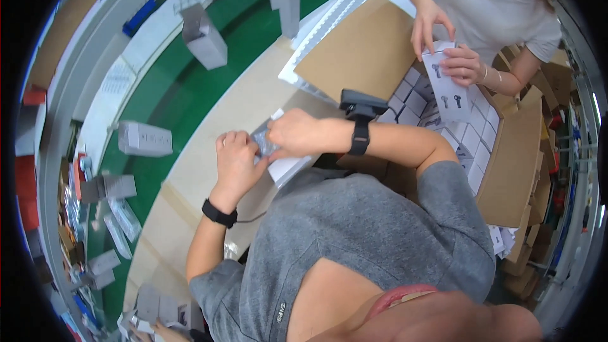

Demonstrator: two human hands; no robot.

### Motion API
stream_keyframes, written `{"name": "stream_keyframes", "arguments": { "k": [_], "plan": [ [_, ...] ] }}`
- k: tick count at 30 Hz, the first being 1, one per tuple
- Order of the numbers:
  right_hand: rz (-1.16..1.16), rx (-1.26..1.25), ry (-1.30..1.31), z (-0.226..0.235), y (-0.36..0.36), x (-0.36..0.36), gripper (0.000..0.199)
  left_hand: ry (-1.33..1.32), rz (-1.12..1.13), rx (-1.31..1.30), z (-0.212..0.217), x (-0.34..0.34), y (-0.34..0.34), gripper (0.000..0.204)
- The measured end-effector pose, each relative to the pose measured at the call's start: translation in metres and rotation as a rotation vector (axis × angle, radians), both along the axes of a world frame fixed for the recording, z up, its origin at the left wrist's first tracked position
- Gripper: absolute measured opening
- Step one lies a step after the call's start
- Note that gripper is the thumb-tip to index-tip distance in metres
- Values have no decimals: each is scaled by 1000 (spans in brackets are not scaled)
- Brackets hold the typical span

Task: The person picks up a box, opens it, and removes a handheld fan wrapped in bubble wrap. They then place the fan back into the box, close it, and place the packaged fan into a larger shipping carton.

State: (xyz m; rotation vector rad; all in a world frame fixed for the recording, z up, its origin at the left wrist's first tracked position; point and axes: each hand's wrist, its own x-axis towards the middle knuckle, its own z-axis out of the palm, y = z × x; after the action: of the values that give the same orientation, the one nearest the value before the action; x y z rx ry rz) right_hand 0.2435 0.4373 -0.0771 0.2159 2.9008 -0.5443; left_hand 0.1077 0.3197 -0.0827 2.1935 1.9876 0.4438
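Over the pale worktop (234, 111), both of my hands are at a small white open box (288, 170) with a clear plastic-wrapped item (263, 144) in its opening. My left hand (237, 159) is closed on the box's near left side, its thumb by the plastic. My right hand (294, 133) is bent over the far side, its fingertips pressed down at the wrapped item. The item's kind is hidden by the shiny wrap and my fingers. Each wrist wears a black band.
Open white boxes (145, 139) and wrapped pieces (123, 218) lie on a green conveyor belt (190, 98). At right, a large carton (506, 180) holds rows of white boxes. Beside it a co-worker holds a white box (448, 85). Another person's hand (170, 333) shows at lower left.
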Motion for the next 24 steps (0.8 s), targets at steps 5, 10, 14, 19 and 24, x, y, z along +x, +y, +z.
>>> {"name": "stream_keyframes", "arguments": {
  "k": [5, 10, 14, 19, 24],
  "plan": [
    [-39, 75, 221, -12, 4, 6, 19, -212, 22, -28, -14, -11, 6, 10],
    [-159, -97, 373, -22, 18, 15, 8, -354, 196, 7, -15, -13, 4, 8],
    [-237, -87, 324, -18, 5, 15, 5, -316, 239, 196, -22, -5, -4, 6],
    [201, 146, 752, -8, 8, -11, 13, -347, 256, 303, -32, -2, -7, 6],
    [325, 31, 439, -19, 22, -19, 22, -378, 293, 363, -40, -3, -10, 6]
  ]
}}
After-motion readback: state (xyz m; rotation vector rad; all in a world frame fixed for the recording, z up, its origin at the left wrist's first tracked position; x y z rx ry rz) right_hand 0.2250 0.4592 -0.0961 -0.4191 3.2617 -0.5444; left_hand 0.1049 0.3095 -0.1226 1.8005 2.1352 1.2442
